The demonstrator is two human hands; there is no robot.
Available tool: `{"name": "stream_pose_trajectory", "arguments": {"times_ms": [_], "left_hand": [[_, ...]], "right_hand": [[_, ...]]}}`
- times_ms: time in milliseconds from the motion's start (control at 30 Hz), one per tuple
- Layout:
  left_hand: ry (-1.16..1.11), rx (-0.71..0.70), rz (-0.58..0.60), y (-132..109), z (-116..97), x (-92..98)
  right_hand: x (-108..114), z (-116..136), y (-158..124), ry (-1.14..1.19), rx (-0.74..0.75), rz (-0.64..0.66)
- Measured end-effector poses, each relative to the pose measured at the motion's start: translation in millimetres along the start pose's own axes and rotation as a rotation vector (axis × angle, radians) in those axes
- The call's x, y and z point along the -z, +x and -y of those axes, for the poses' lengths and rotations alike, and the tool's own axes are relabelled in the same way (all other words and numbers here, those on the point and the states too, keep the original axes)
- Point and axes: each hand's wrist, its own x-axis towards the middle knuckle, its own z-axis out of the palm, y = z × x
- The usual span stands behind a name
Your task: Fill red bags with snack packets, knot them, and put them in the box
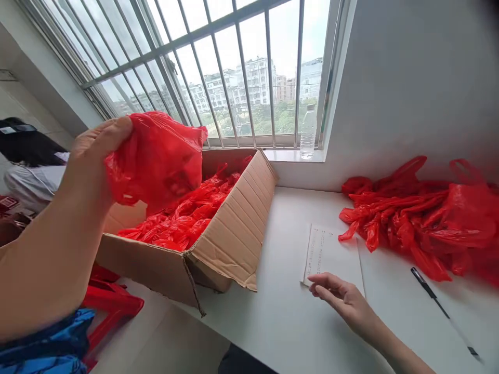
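Observation:
My left hand (99, 145) grips a red plastic bag (163, 156), held up over the near left side of an open cardboard box (230, 223). The bag is bunched and bulges, with darker shapes showing dimly through it. Many more knotted red bags (187, 218) fill the box. Over the lower edge of a white notepad (339, 249) with handwritten lines, my right hand (343, 298) hovers with fingers loosely curved and nothing in them.
A heap of red plastic bags (421, 218) lies against the wall at right, with a pen (432, 293) before it. On the sill of the barred window stands a clear bottle (307, 132). Below the box at left is a red stool (113, 304).

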Motion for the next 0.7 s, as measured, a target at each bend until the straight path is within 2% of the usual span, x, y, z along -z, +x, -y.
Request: {"name": "stream_pose_trajectory", "arguments": {"times_ms": [33,100,133,233,333,400,533,633,700], "left_hand": [[-0.001,-0.133,-0.016,22,8,2.5],[0.117,-0.243,0.070,65,33,3.2],[0.246,-0.244,0.214,87,48,1.7],[0.789,-0.191,0.347,149,95,-9.6],[0.955,-0.120,0.277,204,135,-26.4],[1.005,-0.098,0.229,234,154,-36.5],[1.076,-0.087,0.157,278,182,-51.2],[1.104,-0.091,0.109,293,208,-63.6],[1.100,-0.112,0.111,292,229,-74.0]], "right_hand": [[0,-8,4,-0.125,0.023,-0.065],[1,-26,12,-0.337,0.101,-0.160],[2,-34,15,-0.400,0.137,-0.180],[5,-48,23,-0.444,0.166,-0.171],[1,-48,26,-0.404,0.149,-0.234],[-5,-45,26,-0.370,0.156,-0.305],[-8,-44,29,-0.343,0.151,-0.363],[0,-49,32,-0.360,0.116,-0.287],[7,-53,33,-0.381,0.084,-0.195]]}}
